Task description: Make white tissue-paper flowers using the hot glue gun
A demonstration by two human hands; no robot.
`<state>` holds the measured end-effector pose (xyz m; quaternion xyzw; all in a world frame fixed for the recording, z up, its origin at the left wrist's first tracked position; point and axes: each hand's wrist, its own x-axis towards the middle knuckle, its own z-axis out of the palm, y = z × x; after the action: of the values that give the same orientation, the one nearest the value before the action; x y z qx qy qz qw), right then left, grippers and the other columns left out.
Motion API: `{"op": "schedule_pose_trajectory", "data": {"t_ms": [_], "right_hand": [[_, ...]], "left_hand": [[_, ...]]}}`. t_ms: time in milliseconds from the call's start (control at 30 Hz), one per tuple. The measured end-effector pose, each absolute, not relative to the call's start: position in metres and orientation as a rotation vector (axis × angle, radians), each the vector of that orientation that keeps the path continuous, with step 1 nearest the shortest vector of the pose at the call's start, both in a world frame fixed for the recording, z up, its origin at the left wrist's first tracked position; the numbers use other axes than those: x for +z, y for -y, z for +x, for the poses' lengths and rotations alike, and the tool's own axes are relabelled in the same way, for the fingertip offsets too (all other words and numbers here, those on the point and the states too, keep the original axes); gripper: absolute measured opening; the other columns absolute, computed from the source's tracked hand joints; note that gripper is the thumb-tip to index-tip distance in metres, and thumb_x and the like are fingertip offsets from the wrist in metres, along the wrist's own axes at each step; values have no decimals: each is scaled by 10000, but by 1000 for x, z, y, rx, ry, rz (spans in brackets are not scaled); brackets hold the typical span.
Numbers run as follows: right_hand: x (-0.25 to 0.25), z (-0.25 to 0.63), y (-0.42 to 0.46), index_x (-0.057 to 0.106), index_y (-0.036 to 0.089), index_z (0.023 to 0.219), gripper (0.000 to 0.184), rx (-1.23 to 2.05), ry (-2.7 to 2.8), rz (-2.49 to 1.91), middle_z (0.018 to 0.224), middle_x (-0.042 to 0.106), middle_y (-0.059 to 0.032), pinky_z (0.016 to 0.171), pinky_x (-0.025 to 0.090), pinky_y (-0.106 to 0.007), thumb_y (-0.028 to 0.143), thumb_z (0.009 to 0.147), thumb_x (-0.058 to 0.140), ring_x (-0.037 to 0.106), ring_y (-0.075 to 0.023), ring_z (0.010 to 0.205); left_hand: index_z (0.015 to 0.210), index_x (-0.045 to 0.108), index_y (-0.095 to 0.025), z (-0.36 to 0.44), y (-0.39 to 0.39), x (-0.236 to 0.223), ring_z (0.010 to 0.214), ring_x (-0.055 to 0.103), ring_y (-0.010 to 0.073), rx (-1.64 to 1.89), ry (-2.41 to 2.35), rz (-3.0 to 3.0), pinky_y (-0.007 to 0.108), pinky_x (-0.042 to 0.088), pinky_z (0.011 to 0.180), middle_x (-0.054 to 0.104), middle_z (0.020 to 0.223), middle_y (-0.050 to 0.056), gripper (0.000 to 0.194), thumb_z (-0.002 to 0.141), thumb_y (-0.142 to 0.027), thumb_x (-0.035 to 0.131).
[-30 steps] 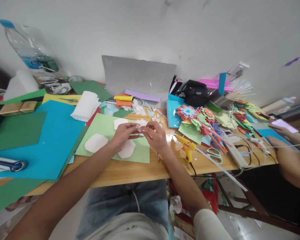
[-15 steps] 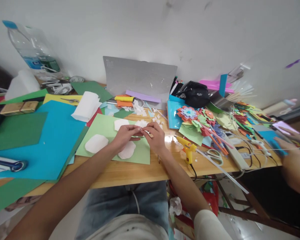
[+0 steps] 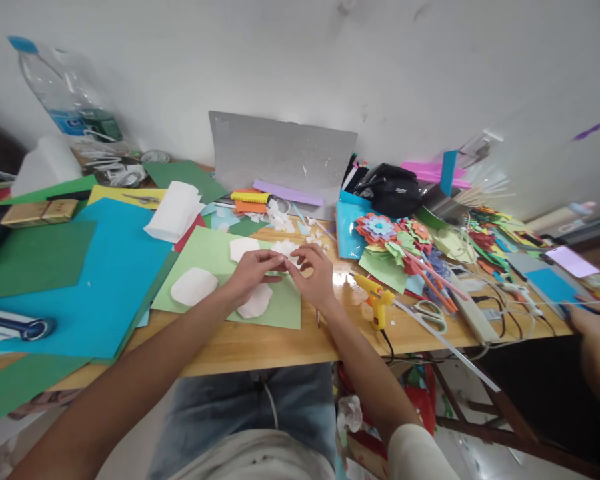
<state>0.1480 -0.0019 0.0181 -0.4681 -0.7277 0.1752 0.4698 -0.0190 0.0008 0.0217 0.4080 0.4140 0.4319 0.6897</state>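
Observation:
My left hand and my right hand meet over a light green sheet, thumb and finger tips pinched together. Whatever lies between the tips is too small or hidden to make out. The other fingers of my right hand are loosely curled and raised. Around my hands lie white rounded paper pieces: one at the left of the sheet, one just below my left hand, and one behind it. More white paper shows behind the fingertips, partly covered.
A yellow glue gun, scissors and paper flowers lie to the right. Blue card and a folded white tissue are at left. A grey board leans on the wall. A co-worker's hand is far right.
Some fingers of my right hand have lifted and spread a little, while the tips stay together. The co-worker's hands have drawn back from the phone and blue sheet.

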Motion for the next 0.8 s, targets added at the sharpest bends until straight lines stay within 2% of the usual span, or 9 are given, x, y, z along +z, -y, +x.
{"op": "schedule_pose_trajectory", "data": {"t_ms": [100,233,367,600,800], "right_hand": [[23,148,3,657,194,870,192,686,1683,-1193,887,605,-41,526,476,-215,376,808,652,583,-129,720],[20,149,-1,677,186,810,222,925,1592,-1158,819,637,-34,574,476,-222,404,776,693,596,-141,748],[15,150,-4,691,190,809,259,1134,1489,-1120,756,649,-18,547,460,-227,438,742,722,575,-128,665],[15,150,-4,683,184,720,208,1149,1437,-1130,612,591,16,527,416,-230,388,753,707,500,-99,555],[16,151,-5,693,191,729,193,1129,1408,-1140,599,582,22,529,411,-238,381,739,724,492,-100,547]], "left_hand": [[851,709,-152,-19,-1,22,919,632,196,996,-916,867,342,547,797,682,923,76,330,685,-425,791],[846,703,-156,-20,-3,19,882,610,170,1020,-900,806,330,552,780,656,899,59,326,671,-412,802],[827,700,-157,-19,-3,17,825,593,152,1016,-896,814,330,558,759,638,844,44,318,664,-409,804],[856,696,-152,-15,0,18,884,604,197,1029,-880,867,381,584,725,629,880,66,349,711,-463,757],[843,709,-129,-14,1,19,851,627,207,1008,-963,919,370,588,711,643,801,68,380,640,-432,818]]}}
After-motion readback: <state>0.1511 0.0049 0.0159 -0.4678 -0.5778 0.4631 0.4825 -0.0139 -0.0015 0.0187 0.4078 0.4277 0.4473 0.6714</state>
